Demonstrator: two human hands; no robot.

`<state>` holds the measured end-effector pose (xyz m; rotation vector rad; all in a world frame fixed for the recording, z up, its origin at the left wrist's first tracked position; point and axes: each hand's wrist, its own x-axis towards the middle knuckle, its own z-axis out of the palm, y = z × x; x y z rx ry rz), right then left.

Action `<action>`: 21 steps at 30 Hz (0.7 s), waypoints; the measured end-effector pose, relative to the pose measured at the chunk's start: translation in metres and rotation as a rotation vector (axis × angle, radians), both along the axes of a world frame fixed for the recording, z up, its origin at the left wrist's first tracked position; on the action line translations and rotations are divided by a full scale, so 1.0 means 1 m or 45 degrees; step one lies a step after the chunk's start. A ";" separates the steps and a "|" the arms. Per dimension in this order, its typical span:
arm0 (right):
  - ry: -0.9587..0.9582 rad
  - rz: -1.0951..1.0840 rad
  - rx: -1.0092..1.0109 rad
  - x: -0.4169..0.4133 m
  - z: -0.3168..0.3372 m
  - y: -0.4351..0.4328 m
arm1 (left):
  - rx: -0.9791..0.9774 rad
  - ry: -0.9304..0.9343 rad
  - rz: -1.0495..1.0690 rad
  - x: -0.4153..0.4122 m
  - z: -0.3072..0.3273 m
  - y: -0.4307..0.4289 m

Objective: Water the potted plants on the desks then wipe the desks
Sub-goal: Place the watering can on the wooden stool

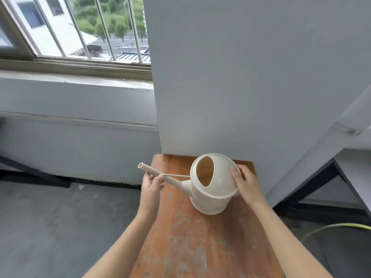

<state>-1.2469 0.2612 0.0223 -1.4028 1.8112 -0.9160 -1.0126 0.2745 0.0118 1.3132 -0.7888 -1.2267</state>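
Note:
A cream plastic watering can [212, 189] stands on a worn reddish-brown wooden desk [200, 243], near its far end by the wall. Its long spout [160, 174] points left, past the desk's left edge. My left hand [151, 187] pinches the spout from below, about halfway along. My right hand [246, 182] wraps around the can's rounded right side, thumb on top. The can's oval opening faces up and looks empty inside. No potted plant or cloth is in view.
A grey wall pillar [251, 77] rises right behind the desk. A barred window [80, 31] with a sill lies to the left. Grey concrete floor [50, 227] lies left of the desk. A dark metal-framed table [331, 177] stands right, with a yellow-green hose [331, 227] on the floor.

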 end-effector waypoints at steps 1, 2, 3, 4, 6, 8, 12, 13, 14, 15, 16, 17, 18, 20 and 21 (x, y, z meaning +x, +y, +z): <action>0.001 -0.010 -0.012 0.000 -0.001 -0.008 | 0.013 -0.001 0.018 -0.002 -0.002 -0.006; -0.005 -0.015 -0.025 0.000 -0.002 -0.015 | 0.018 -0.013 0.033 -0.004 -0.002 -0.012; -0.015 -0.023 -0.029 -0.001 -0.003 -0.021 | 0.015 -0.019 0.042 -0.006 -0.004 -0.018; -0.030 -0.029 -0.030 -0.001 -0.007 -0.027 | 0.007 -0.031 0.052 -0.007 -0.005 -0.023; -0.056 -0.034 -0.030 -0.002 -0.015 -0.036 | -0.007 -0.047 0.068 -0.009 -0.006 -0.034; -0.066 -0.033 -0.046 -0.002 -0.023 -0.043 | -0.001 -0.054 0.082 -0.010 -0.008 -0.042; -0.038 -0.051 -0.072 -0.001 -0.029 -0.049 | 0.021 -0.071 0.082 -0.011 -0.013 -0.051; -0.021 -0.056 -0.071 0.000 -0.029 -0.050 | 0.025 -0.072 0.079 -0.011 -0.014 -0.052; -0.006 -0.055 -0.079 0.000 -0.029 -0.051 | 0.030 -0.074 0.074 -0.010 -0.014 -0.053; 0.002 -0.057 -0.091 0.001 -0.030 -0.052 | 0.037 -0.077 0.067 -0.009 -0.015 -0.055; 0.002 -0.053 -0.108 0.001 -0.031 -0.052 | 0.047 -0.087 0.060 -0.008 -0.015 -0.056; -0.006 -0.049 -0.117 0.001 -0.031 -0.051 | 0.062 -0.099 0.050 -0.007 -0.015 -0.056; -0.013 -0.045 -0.121 0.001 -0.033 -0.051 | 0.080 -0.113 0.034 -0.005 -0.014 -0.056; 0.008 -0.041 -0.123 0.000 -0.037 -0.051 | 0.120 -0.161 -0.019 -0.002 -0.012 -0.054; 0.037 -0.047 -0.128 0.000 -0.038 -0.051 | 0.143 -0.195 -0.047 0.000 -0.011 -0.051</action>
